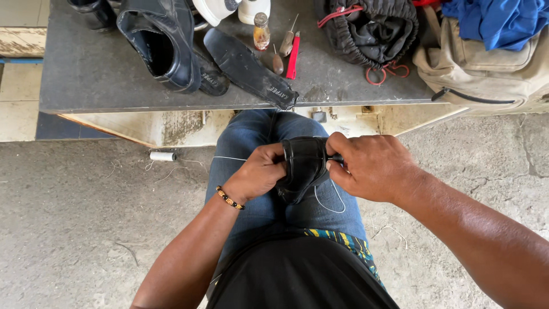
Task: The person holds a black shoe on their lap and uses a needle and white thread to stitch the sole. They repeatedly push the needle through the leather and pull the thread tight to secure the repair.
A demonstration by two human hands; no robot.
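Observation:
A black shoe (303, 166) rests on my jeans-clad knees, gripped from both sides. My left hand (258, 173), with a beaded bracelet at the wrist, clamps its left edge. My right hand (372, 166) presses against its right side, fingers closed around a dark tool handle that is mostly hidden. A white thread (329, 206) loops down below the shoe and another strand runs left from it.
A dark worktop (103, 74) ahead carries a black leather shoe (163, 43), a black insole (249, 68), a small glue bottle (261, 31), awls and a red-handled tool (293, 57). A black drawstring bag (372, 31) and beige bag (480, 68) lie right. A thread spool (162, 155) lies on the concrete floor.

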